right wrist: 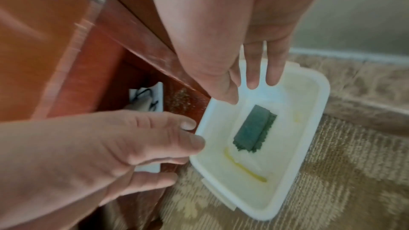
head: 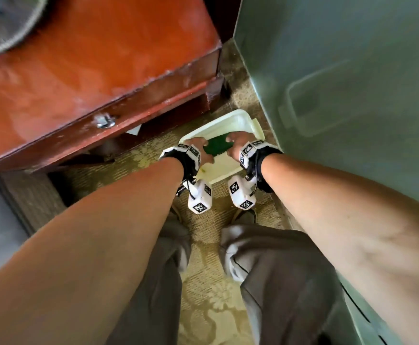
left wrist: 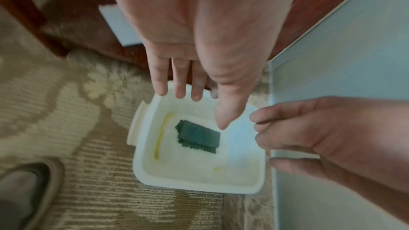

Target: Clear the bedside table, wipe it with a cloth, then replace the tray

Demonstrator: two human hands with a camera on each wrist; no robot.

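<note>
A white plastic tray (head: 230, 118) sits on the carpet between the red-brown bedside table (head: 91, 70) and a grey-green panel. In the tray lies a folded green cloth (head: 217, 146) (left wrist: 197, 135) (right wrist: 252, 130) beside a yellow streak. My left hand (head: 201, 150) (left wrist: 200, 106) hovers over the tray's table side, fingers straight, holding nothing. My right hand (head: 235, 143) (right wrist: 245, 92) hangs over the panel side, equally empty. Neither hand touches the cloth or the tray rim (left wrist: 141, 169) in the wrist views.
A round grey object (head: 4, 26) stands on the table's far left corner. The drawer front carries a metal handle (head: 105, 120). The grey-green panel (head: 340, 83) closes off the right. My feet in slippers (left wrist: 28, 190) stand on the patterned carpet just behind the tray.
</note>
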